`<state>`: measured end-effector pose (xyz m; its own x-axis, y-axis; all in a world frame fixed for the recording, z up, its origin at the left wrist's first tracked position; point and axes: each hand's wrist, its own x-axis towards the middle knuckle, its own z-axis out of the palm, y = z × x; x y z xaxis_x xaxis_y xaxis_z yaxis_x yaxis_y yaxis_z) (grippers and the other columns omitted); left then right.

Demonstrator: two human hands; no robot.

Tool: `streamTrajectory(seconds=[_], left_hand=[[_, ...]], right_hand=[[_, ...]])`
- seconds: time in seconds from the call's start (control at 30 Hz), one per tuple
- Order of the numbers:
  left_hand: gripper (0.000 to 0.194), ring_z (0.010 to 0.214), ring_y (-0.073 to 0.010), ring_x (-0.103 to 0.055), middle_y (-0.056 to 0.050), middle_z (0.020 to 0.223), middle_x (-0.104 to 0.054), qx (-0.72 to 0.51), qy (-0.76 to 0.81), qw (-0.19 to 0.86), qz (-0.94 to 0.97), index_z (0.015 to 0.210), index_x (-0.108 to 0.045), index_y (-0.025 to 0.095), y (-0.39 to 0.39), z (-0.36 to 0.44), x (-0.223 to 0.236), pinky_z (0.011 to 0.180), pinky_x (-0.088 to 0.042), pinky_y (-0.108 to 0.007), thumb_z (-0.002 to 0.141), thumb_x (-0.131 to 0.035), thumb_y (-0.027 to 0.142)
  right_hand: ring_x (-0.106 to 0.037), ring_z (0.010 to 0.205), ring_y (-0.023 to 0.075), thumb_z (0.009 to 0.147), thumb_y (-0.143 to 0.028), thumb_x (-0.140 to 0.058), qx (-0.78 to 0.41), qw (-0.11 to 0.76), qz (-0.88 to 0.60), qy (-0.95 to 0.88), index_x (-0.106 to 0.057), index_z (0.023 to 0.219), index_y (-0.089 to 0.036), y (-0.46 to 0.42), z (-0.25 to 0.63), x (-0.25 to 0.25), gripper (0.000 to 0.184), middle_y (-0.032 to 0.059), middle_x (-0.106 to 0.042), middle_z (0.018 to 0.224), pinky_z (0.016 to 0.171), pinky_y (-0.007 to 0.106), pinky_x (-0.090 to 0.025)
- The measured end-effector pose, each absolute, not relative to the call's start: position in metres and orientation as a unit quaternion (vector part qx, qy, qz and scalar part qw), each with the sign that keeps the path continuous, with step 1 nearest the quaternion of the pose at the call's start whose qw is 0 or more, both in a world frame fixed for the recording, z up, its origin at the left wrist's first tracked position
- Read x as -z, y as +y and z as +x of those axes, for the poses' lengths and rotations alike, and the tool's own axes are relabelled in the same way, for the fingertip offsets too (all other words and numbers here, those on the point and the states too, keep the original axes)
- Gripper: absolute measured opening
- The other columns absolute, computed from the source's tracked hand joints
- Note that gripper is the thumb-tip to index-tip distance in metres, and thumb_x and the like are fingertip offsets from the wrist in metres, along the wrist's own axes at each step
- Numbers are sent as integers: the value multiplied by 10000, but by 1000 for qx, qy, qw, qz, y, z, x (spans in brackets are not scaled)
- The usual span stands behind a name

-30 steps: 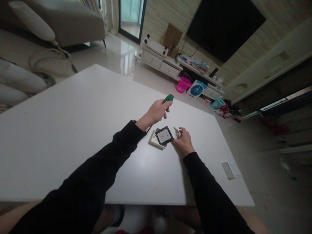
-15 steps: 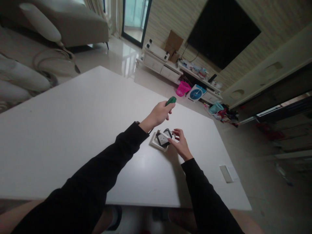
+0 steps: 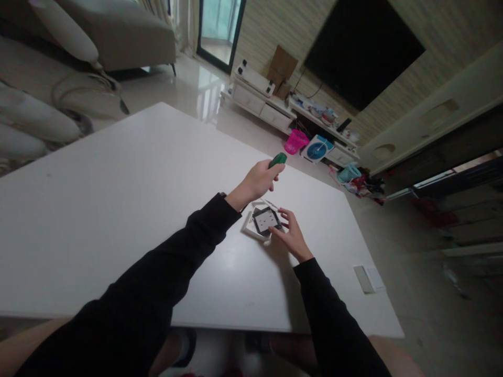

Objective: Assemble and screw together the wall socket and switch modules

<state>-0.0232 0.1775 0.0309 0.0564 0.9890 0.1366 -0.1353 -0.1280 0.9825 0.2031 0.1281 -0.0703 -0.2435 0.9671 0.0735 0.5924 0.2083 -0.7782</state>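
Observation:
My left hand (image 3: 257, 182) is wrapped around a green-handled screwdriver (image 3: 277, 159), held above the white table (image 3: 118, 209). Its shaft runs down towards a dark square socket module (image 3: 266, 220) that rests on a white socket frame (image 3: 251, 230). My right hand (image 3: 290, 234) rests beside the module on the right, and its fingers touch the module's edge. Both arms wear black sleeves.
A small white and grey plate (image 3: 366, 278) lies near the table's right corner. Beyond the table stand a low white TV cabinet (image 3: 259, 97), a pink basket (image 3: 295, 140), a blue fan (image 3: 316, 149) and a teal basket (image 3: 349, 173). A sofa (image 3: 113, 31) fills the far left.
The socket module was tilted up half a second ago and now lies flat on the frame. My right hand has shifted to its right edge. The left hand keeps the screwdriver.

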Motion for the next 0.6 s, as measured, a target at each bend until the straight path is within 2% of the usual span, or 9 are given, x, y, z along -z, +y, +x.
streamTrajectory(seconds=[0.2,0.4,0.47,0.6], left_hand=[[254,463,-48,-504,27,735,-553,-551,410,513,515,775,-508,172,177,-24,-32,446,-380,-184,994,-522,298],[250,488,-48,-511,28,749,-565,-541,423,511,518,802,-515,176,176,-24,-33,451,-387,-177,1002,-510,326],[247,487,-47,-515,27,755,-568,-540,426,511,516,808,-519,175,176,-24,-33,445,-381,-177,1000,-511,329],[242,482,-46,-512,28,751,-561,-545,422,512,513,799,-522,171,175,-25,-34,438,-376,-176,991,-519,318]], right_hand=[[-498,1391,340,840,-547,-714,-335,294,-558,-700,-536,1327,-268,132,199,73,590,132,-511,1505,1076,540,-495],[-550,1309,318,842,-536,-698,-291,300,-555,-719,-603,1274,-235,148,190,69,535,133,-587,1395,1040,484,-506],[-600,1216,307,831,-532,-690,-284,304,-553,-722,-646,1187,-224,155,185,70,472,123,-633,1305,976,453,-533],[-647,932,261,834,-450,-650,-270,298,-550,-732,-678,952,-216,164,179,74,264,64,-693,976,864,422,-545]])
